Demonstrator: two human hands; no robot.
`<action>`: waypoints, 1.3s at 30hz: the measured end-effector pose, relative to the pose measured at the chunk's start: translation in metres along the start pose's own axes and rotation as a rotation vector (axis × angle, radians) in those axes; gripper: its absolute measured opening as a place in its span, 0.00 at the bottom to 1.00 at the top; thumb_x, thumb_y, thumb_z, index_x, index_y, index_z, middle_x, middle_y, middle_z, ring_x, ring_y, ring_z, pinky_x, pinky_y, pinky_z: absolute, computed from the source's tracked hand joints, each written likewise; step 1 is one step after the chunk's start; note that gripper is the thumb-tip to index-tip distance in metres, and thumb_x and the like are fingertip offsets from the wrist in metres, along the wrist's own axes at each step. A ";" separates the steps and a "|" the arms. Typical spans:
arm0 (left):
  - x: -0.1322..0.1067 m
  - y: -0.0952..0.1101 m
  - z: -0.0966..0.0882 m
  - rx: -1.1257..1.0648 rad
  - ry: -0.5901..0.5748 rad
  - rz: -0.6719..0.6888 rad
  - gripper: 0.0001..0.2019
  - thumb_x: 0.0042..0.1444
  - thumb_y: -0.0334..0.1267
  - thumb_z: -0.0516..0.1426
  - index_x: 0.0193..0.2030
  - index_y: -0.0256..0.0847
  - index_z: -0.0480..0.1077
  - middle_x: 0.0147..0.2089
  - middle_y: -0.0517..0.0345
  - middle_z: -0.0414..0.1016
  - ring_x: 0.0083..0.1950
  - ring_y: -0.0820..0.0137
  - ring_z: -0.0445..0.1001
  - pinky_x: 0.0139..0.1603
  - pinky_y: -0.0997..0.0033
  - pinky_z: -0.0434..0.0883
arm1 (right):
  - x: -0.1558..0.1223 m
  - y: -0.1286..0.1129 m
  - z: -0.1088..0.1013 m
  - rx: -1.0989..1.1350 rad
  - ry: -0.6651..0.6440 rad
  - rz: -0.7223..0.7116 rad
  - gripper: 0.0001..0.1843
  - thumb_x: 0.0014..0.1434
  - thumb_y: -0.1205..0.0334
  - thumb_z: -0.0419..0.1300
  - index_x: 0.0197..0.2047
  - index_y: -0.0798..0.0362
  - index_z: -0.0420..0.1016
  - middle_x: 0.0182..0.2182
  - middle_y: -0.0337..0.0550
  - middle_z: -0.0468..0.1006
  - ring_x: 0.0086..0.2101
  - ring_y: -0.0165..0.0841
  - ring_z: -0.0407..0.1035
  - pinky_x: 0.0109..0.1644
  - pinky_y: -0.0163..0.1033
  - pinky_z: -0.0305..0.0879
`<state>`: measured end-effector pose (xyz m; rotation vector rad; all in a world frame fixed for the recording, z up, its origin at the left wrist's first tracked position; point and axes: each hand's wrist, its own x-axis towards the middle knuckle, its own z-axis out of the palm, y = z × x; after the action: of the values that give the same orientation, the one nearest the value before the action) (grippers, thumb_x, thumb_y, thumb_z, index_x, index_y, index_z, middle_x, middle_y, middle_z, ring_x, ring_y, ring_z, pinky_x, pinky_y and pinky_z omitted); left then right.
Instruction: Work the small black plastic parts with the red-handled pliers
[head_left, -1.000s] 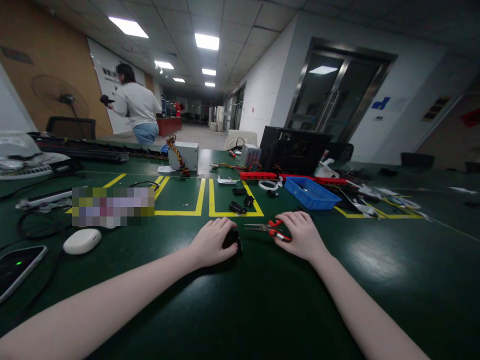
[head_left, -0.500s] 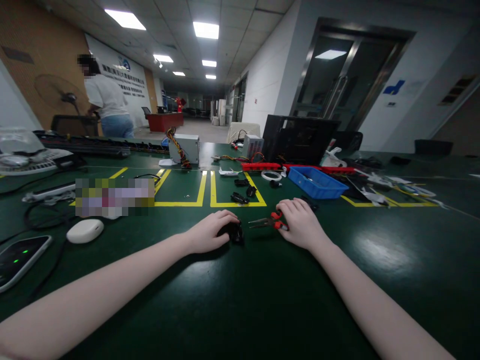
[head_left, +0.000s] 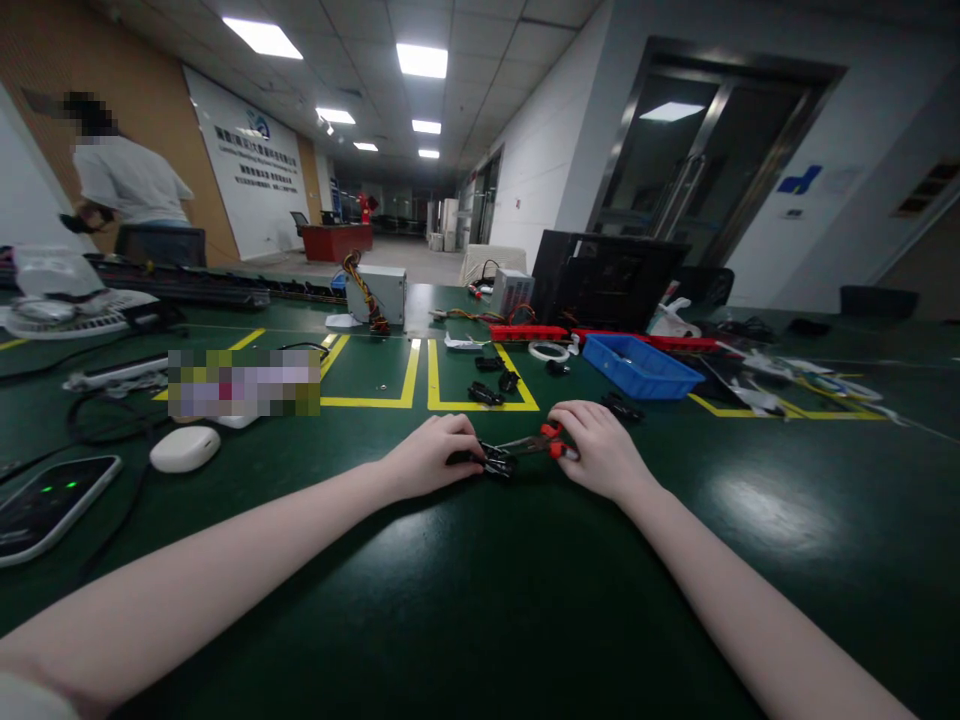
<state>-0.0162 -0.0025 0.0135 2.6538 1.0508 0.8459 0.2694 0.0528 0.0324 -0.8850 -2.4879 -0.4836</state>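
Observation:
My left hand (head_left: pixel 433 456) lies curled on the green table (head_left: pixel 480 600) and pinches a small black part (head_left: pixel 495 461) against the surface. My right hand (head_left: pixel 598 448) is closed round the red handles of a pair of needle-nose pliers (head_left: pixel 534 442). The pliers' jaws point left and meet the black part between my two hands. More small black parts (head_left: pixel 489 378) lie just beyond, inside a yellow-taped square.
A blue tray (head_left: pixel 639 366), a red strip (head_left: pixel 528 333), a black computer case (head_left: pixel 607 282) and a power supply unit (head_left: pixel 378 293) stand farther back. A white case (head_left: pixel 184 448), cables and a phone (head_left: pixel 46 502) lie at the left. A person (head_left: pixel 124 192) stands far left.
My right hand has taken up the pliers and swung their jaws left onto the black part. My left hand slid the part out from under its palm. The person behind walked left.

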 end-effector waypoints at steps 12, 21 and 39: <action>0.000 0.006 -0.002 -0.045 0.014 0.031 0.04 0.59 0.34 0.59 0.40 0.38 0.71 0.48 0.52 0.70 0.48 0.66 0.70 0.49 0.64 0.71 | 0.001 -0.003 0.005 0.007 -0.045 0.058 0.18 0.47 0.72 0.55 0.44 0.54 0.70 0.42 0.50 0.74 0.44 0.42 0.67 0.48 0.45 0.64; 0.001 0.008 -0.001 0.024 -0.016 -0.006 0.13 0.62 0.37 0.56 0.53 0.39 0.70 0.48 0.50 0.71 0.46 0.64 0.71 0.49 0.62 0.71 | 0.001 -0.005 0.007 -0.043 -0.064 0.093 0.11 0.56 0.57 0.60 0.40 0.54 0.70 0.38 0.48 0.74 0.38 0.39 0.67 0.40 0.42 0.62; 0.000 0.004 -0.005 -0.183 -0.038 -0.059 0.13 0.60 0.39 0.59 0.51 0.39 0.74 0.46 0.51 0.70 0.47 0.65 0.71 0.50 0.64 0.70 | 0.002 -0.009 0.003 -0.092 -0.067 -0.022 0.26 0.62 0.39 0.51 0.37 0.55 0.73 0.34 0.49 0.73 0.34 0.37 0.66 0.38 0.41 0.57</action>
<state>-0.0168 -0.0054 0.0191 2.4658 0.9867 0.8340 0.2616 0.0482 0.0294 -0.9239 -2.5559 -0.5893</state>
